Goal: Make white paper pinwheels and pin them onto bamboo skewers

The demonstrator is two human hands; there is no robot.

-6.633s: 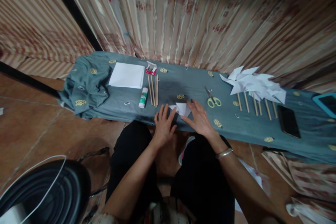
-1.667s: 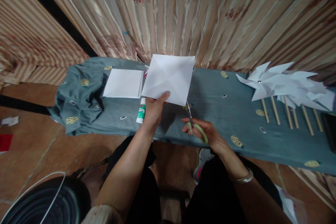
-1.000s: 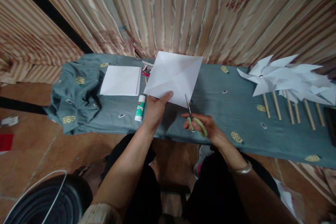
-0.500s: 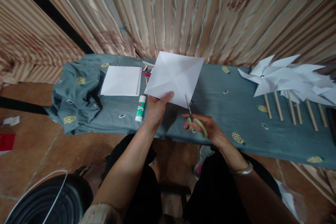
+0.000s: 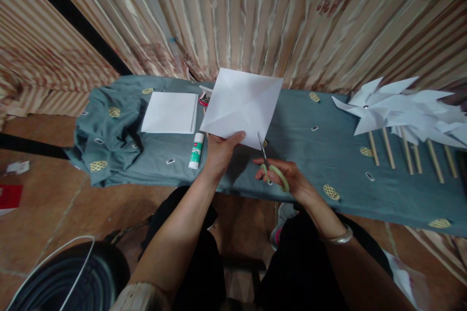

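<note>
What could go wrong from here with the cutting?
The scissors in the right hand point inward from the white sheet's near right corner, so a long snip might run too far toward the middle.
The left hand grips only the near edge, so the sheet could flex or twist.
The left thumb lies near the blades; a slip might nick it.

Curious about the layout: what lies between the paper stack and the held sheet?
The head view shows a small red box and a wooden stick there, both partly hidden by the sheet, with a glue stick nearer the left hand.
</note>
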